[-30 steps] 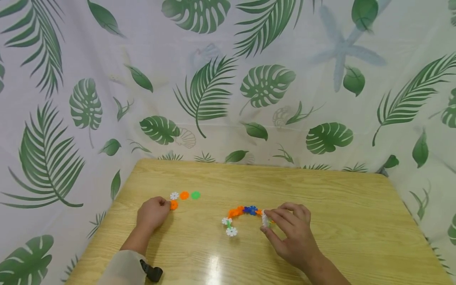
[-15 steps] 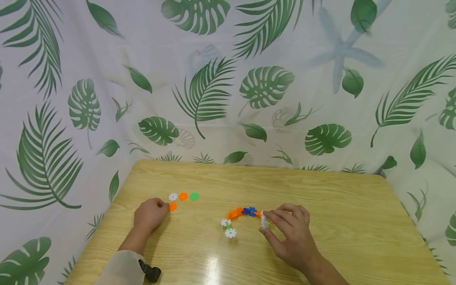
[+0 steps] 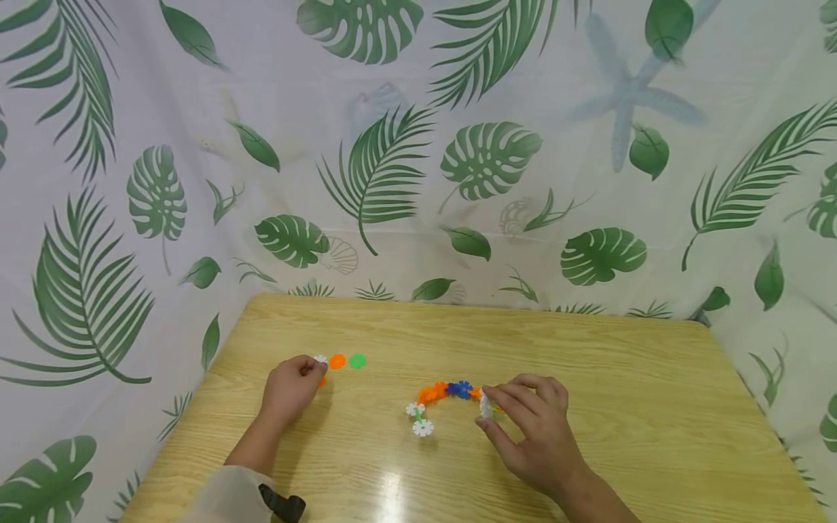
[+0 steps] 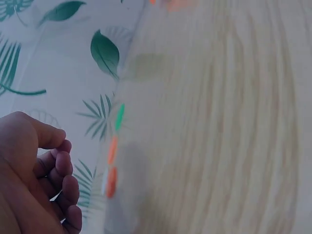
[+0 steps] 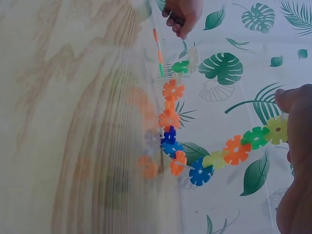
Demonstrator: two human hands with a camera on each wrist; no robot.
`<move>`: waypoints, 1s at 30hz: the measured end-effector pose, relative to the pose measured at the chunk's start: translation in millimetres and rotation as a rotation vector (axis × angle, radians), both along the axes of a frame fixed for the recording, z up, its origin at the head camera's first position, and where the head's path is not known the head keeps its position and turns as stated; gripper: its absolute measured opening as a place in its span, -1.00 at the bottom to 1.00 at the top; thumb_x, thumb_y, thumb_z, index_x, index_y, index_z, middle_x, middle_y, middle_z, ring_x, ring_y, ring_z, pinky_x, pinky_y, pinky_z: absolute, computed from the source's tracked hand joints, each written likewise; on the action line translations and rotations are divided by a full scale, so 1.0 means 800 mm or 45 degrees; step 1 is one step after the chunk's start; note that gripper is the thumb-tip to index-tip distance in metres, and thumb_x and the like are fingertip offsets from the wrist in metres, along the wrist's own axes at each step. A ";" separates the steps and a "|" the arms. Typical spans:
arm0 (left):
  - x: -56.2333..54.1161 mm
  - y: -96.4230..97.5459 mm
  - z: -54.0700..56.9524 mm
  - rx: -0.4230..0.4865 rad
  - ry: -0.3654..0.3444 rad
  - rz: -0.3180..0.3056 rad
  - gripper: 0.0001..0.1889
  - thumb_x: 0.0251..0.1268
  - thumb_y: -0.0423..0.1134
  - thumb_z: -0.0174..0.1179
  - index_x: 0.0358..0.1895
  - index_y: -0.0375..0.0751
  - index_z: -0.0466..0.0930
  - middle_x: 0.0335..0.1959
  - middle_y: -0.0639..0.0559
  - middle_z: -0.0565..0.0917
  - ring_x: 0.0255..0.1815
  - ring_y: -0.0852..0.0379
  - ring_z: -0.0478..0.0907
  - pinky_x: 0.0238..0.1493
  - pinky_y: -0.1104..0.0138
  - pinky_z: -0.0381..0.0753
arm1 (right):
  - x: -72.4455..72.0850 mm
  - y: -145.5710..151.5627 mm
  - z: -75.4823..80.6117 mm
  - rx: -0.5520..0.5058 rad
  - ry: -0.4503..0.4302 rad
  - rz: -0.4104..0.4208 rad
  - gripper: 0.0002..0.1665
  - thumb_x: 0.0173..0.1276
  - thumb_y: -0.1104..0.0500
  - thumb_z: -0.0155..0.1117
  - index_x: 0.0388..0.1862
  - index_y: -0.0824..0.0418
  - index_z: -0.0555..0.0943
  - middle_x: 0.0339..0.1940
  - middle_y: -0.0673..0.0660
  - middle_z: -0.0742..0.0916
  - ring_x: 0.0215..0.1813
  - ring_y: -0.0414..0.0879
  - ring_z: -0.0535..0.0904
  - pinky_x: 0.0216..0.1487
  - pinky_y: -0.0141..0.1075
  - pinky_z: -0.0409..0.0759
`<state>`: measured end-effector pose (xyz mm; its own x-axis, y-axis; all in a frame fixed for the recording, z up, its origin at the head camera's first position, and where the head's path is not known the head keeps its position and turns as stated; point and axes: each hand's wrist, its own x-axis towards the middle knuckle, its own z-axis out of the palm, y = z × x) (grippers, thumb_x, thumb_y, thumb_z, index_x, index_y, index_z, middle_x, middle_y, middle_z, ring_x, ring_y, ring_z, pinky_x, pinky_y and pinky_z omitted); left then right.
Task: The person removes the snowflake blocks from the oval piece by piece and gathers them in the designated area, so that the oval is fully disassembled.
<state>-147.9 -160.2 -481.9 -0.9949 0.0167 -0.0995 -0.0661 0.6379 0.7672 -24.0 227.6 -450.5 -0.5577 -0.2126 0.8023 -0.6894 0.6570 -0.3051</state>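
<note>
In the head view my right hand [image 3: 539,428] holds one end of a curved chain of notched plastic snowflake discs [image 3: 463,389], coloured white, orange, blue, green and yellow. Thumb and fingers close on that end, and the palm hides part of it; the right wrist view shows the chain [image 5: 200,170] running up to the hand. At the left my left hand [image 3: 292,388] hovers by loose discs, fingers loosely bent, with nothing visible between them in the left wrist view. Its fingertips partly cover a white disc [image 3: 320,359] and an orange disc.
Beside the white disc lie another orange disc [image 3: 337,361] and a green disc [image 3: 357,360] in a row. The wooden table [image 3: 588,349] meets a leaf-printed cloth [image 3: 405,276] behind and at the sides. A black strap device [image 3: 282,503] is on the left sleeve.
My left hand has left the nearer orange disc and shifted right and slightly forward, over the white disc. The right hand and the chain stay nearly still.
</note>
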 end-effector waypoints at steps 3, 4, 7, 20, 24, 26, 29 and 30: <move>0.006 0.015 0.009 0.086 0.022 -0.039 -0.70 0.55 -0.06 0.18 -0.11 -0.26 0.72 -0.37 -0.02 0.63 -0.46 0.07 0.41 -0.46 0.29 0.43 | 0.000 0.000 -0.001 -0.007 0.008 0.003 -0.49 0.53 -0.16 0.29 0.04 0.26 0.78 -0.16 0.02 0.79 0.00 0.11 0.54 0.06 0.22 0.15; 0.008 0.020 0.012 0.102 0.036 -0.057 -0.70 0.56 -0.07 0.18 -0.10 -0.26 0.72 -0.37 -0.04 0.62 -0.46 0.07 0.41 -0.46 0.29 0.43 | -0.001 0.000 -0.001 -0.009 0.011 0.004 -0.49 0.53 -0.16 0.30 0.04 0.25 0.78 -0.16 0.02 0.79 0.00 0.11 0.54 0.06 0.22 0.15; 0.015 0.036 0.022 0.145 0.058 -0.104 -0.70 0.58 -0.09 0.16 -0.05 -0.28 0.71 -0.29 -0.10 0.65 -0.37 0.06 0.46 -0.36 0.26 0.49 | -0.001 0.000 -0.001 -0.012 0.016 0.005 -0.51 0.52 -0.16 0.30 0.07 0.23 0.77 -0.16 0.01 0.78 0.00 0.10 0.53 0.06 0.21 0.15; 0.042 0.095 0.055 0.260 0.109 -0.334 -0.87 0.53 -0.07 0.25 -0.11 0.01 0.72 -0.25 0.14 0.67 -0.17 0.06 0.54 -0.18 0.16 0.54 | -0.004 -0.005 -0.001 -0.024 0.078 0.024 -0.51 0.50 -0.16 0.33 0.03 0.22 0.78 -0.18 0.02 0.78 -0.02 0.12 0.54 0.07 0.18 0.17; 0.050 0.110 0.063 0.299 0.082 -0.437 -0.79 0.55 -0.01 0.22 -0.07 -0.03 0.71 -0.18 0.05 0.70 -0.14 0.05 0.54 -0.16 0.16 0.55 | -0.004 -0.008 -0.001 -0.020 0.092 0.033 -0.51 0.50 -0.17 0.33 0.00 0.24 0.79 -0.18 0.03 0.77 -0.03 0.12 0.54 0.06 0.17 0.18; 0.054 0.118 0.067 0.326 0.057 -0.502 -0.77 0.56 0.00 0.21 -0.05 -0.04 0.72 -0.15 0.04 0.72 -0.13 0.04 0.56 -0.14 0.15 0.56 | -0.003 -0.008 0.000 -0.016 0.094 0.037 -0.51 0.50 -0.17 0.33 0.00 0.24 0.79 -0.18 0.03 0.77 -0.04 0.11 0.54 0.04 0.17 0.18; 0.060 0.133 0.074 0.361 0.033 -0.594 -0.76 0.57 0.00 0.20 -0.05 -0.04 0.73 -0.15 0.07 0.73 -0.14 0.05 0.57 -0.13 0.16 0.55 | -0.003 -0.009 0.002 -0.006 0.092 0.040 -0.51 0.50 -0.17 0.33 0.03 0.21 0.78 -0.18 0.02 0.77 -0.04 0.10 0.54 0.04 0.15 0.19; 0.062 0.137 0.077 0.370 0.026 -0.618 -0.77 0.57 0.00 0.20 -0.05 -0.03 0.73 -0.15 0.09 0.73 -0.14 0.05 0.58 -0.13 0.17 0.55 | -0.003 -0.010 0.002 -0.005 0.095 0.043 -0.51 0.49 -0.18 0.33 0.03 0.21 0.78 -0.17 0.03 0.77 -0.04 0.10 0.54 0.03 0.14 0.19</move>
